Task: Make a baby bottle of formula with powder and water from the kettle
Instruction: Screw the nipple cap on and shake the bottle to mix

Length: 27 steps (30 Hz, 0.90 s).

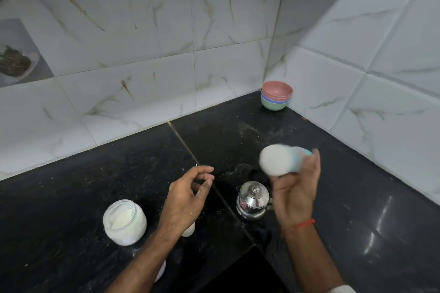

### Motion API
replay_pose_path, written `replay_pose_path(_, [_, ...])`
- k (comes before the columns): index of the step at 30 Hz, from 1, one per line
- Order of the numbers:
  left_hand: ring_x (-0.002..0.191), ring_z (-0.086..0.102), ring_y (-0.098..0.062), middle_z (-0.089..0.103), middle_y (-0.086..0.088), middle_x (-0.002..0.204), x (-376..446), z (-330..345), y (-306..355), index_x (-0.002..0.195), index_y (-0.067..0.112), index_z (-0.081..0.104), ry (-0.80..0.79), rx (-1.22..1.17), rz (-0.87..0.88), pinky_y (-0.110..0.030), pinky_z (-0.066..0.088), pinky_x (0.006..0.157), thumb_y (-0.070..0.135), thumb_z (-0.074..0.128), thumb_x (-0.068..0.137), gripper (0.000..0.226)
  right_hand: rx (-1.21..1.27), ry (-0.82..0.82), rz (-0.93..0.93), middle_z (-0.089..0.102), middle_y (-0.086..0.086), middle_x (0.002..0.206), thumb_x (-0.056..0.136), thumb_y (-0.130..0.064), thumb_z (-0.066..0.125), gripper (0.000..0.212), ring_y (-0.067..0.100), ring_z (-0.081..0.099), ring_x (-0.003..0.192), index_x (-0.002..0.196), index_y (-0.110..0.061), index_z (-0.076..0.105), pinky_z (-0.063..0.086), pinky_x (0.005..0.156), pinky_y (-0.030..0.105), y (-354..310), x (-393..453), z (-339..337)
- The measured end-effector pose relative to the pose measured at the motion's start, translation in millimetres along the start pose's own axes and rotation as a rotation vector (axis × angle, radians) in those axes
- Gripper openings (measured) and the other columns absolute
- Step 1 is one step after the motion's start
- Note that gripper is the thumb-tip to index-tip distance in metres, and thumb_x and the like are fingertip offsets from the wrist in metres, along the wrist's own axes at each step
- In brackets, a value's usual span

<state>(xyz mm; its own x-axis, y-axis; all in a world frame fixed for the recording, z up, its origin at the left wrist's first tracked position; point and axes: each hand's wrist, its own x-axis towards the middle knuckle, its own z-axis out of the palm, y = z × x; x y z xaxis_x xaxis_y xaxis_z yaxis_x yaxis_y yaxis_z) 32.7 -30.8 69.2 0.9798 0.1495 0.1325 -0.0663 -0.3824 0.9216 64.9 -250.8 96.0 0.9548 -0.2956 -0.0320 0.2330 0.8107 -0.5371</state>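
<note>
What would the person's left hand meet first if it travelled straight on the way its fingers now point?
Probably nothing: the left hand points up and right over bare black counter. The stacked bowls lie roughly that way, but depth is unclear.

Powder jar (124,222) left of kettle (253,200) on counter (71,197); stacked bowls (276,98) behind, in the corner
</note>
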Motion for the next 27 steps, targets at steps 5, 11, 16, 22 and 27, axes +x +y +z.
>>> replay_pose_path(5, [0.083,0.069,-0.010,0.074,0.026,0.098,2,-2,3,0.115,0.036,0.071,0.010,-0.014,-0.001,-0.014,0.056,0.072,0.017,0.070,0.096,0.027,0.095,0.007,0.008,0.067,0.008,0.129,0.099,-0.036,0.061,0.050,0.024,0.073,0.108,0.141,-0.013,0.048,0.064,0.079,0.047,-3,10,-1])
replay_pose_path(11, [0.085,0.069,-0.007,0.074,0.026,0.099,-1,1,6,0.115,0.038,0.070,-0.016,0.000,-0.005,-0.017,0.056,0.072,0.017,0.069,0.097,0.028,-0.552,-0.606,0.083,0.071,0.020,0.115,0.084,0.002,0.069,0.078,0.030,0.070,0.105,0.150,-0.028,0.038,0.060,0.089,0.046,-10,-11,11])
replay_pose_path(16, [0.081,0.069,-0.012,0.074,0.025,0.099,-4,2,4,0.114,0.037,0.071,0.002,-0.026,-0.013,-0.014,0.056,0.068,0.016,0.070,0.096,0.027,0.095,-0.029,-0.013,0.064,0.006,0.130,0.088,-0.047,0.069,0.062,0.021,0.072,0.111,0.139,-0.018,0.049,0.062,0.079,0.043,-10,16,0])
replay_pose_path(22, [0.086,0.071,-0.014,0.075,0.024,0.098,-3,6,3,0.113,0.040,0.071,-0.019,0.000,-0.017,-0.023,0.060,0.074,0.016,0.070,0.096,0.029,-0.666,-0.687,0.085,0.069,0.021,0.121,0.081,0.002,0.076,0.086,0.031,0.069,0.108,0.150,-0.034,0.038,0.060,0.089,0.043,-3,-8,-6])
replay_pose_path(27, [0.084,0.070,-0.014,0.076,0.022,0.099,-2,5,7,0.114,0.039,0.070,-0.010,-0.017,-0.005,-0.020,0.058,0.072,0.016,0.070,0.097,0.028,-0.209,-0.219,0.013,0.070,0.013,0.120,0.086,-0.032,0.079,0.076,0.030,0.067,0.112,0.150,-0.027,0.038,0.062,0.079,0.046,-5,-3,4])
